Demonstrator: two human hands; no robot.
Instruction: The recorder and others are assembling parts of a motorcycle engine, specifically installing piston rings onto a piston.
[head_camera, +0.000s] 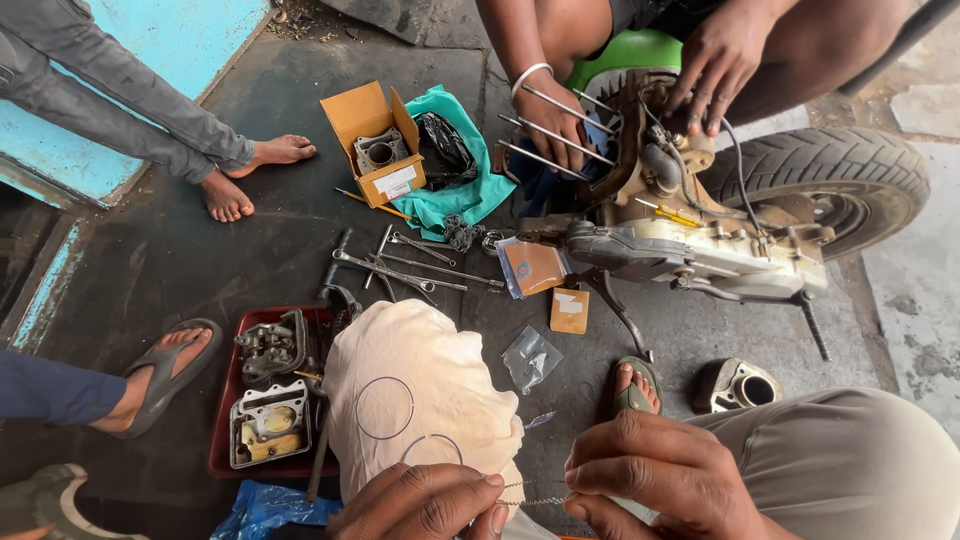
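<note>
My left hand (425, 503) and my right hand (665, 475) are at the bottom of the view, each pinching one end of a thin wavy metal ring (530, 497) stretched between them. Just beyond my left hand lies a cream cloth (420, 375) with two thin round rings (385, 408) resting on it. Across from me another person's hands (548, 118) hold a dismantled scooter engine (690, 225) with long bare studs sticking out.
A red tray (225, 400) with engine parts lies at the left. Spanners and tools (400, 262) lie mid-floor, beside an open cardboard box (375, 140) on teal cloth. A rear tyre (840, 175), a metal cylinder (738, 385) and bystanders' feet (245, 175) surround the spot.
</note>
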